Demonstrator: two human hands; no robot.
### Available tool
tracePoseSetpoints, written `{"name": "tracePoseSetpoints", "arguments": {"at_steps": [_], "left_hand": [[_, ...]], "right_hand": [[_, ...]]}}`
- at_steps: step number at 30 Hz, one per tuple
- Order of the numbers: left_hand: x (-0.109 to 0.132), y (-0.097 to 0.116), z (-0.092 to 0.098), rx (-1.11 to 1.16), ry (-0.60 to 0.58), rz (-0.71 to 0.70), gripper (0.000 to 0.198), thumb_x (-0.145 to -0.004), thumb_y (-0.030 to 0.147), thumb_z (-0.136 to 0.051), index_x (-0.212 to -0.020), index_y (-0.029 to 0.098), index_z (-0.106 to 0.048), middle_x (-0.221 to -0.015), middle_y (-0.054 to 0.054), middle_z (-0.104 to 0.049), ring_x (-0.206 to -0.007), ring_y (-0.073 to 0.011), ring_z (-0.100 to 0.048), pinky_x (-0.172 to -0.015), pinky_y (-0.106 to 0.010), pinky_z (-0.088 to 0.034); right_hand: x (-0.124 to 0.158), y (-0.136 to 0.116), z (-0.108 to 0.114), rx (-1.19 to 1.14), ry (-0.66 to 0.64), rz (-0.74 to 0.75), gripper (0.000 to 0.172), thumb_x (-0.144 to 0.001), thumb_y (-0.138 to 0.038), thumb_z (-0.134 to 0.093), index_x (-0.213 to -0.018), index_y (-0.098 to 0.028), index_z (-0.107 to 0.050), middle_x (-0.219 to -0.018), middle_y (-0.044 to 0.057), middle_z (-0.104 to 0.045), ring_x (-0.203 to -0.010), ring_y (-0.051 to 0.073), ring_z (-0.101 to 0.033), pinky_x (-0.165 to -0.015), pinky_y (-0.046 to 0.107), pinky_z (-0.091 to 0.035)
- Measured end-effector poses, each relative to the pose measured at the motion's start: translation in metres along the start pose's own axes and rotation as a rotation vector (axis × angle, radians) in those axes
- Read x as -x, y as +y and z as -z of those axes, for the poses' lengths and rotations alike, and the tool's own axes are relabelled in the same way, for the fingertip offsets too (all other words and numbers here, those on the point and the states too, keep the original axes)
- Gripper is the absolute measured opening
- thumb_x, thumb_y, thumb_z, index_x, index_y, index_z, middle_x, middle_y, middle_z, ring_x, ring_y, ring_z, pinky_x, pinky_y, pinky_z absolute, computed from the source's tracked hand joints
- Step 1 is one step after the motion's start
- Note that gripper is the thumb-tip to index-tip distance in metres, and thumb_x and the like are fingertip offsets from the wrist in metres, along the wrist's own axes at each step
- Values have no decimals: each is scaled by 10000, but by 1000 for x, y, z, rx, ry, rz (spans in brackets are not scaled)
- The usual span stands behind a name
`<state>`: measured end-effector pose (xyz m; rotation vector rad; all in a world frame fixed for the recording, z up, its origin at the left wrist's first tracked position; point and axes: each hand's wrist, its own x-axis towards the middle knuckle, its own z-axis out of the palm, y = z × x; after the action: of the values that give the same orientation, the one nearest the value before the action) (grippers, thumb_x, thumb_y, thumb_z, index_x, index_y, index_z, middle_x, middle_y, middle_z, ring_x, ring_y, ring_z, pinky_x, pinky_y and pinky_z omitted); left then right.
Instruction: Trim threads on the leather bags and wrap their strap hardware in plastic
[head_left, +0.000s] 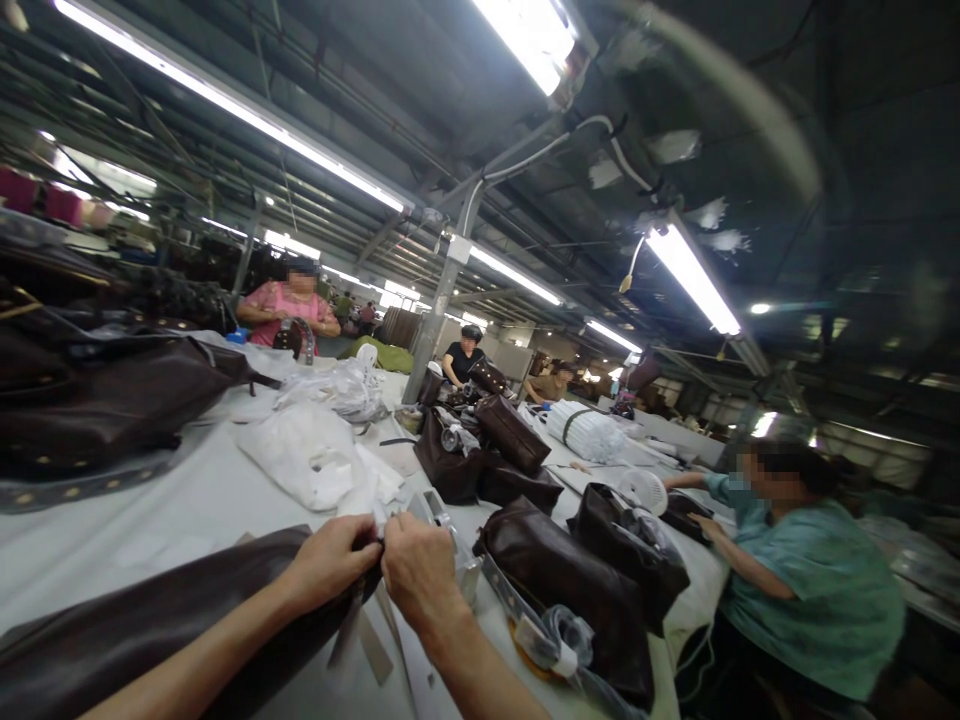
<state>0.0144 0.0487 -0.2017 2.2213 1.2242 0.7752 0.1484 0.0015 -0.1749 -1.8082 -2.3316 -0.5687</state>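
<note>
The dark brown bag [187,585] stretches lengthwise leftward from the hands near the table's [206,485] near edge, the left hand [341,560] nearer its body, right hand [421,565] beyond, both pinching its end, exact part hidden.

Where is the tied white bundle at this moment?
In the head view, the white bundle lies right of centre, just right of a dark brown bag.
</note>
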Motion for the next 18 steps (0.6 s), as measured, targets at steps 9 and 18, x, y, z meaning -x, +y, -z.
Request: {"name": "tracePoseSetpoints", "arguments": {"at_steps": [9, 18], "left_hand": [[4, 1, -4, -107, 71, 80, 159, -800, 313, -424, -700, 205, -487, -772, -33, -650, -757, -199, -586, -618, -272, -318], [0, -5, 8, -13, -20, 1, 161, -773, 303, -468, -746, 183, -571, -770, -24, -662, -781, -202, -595, -676, -272, -404]], "right_hand": [[2, -8, -10, -20, 73, 15, 123, -834, -148, -524, -902, -167, -624, -871, 89, -675, -762, 256, -664, -572, 333, -469], [6, -8, -40, -28, 323, -74, 116, -854, -136, -519, -806, -208, -596, -763, 30, -650, -598, 176, -606, -489, 293, -339]]}}
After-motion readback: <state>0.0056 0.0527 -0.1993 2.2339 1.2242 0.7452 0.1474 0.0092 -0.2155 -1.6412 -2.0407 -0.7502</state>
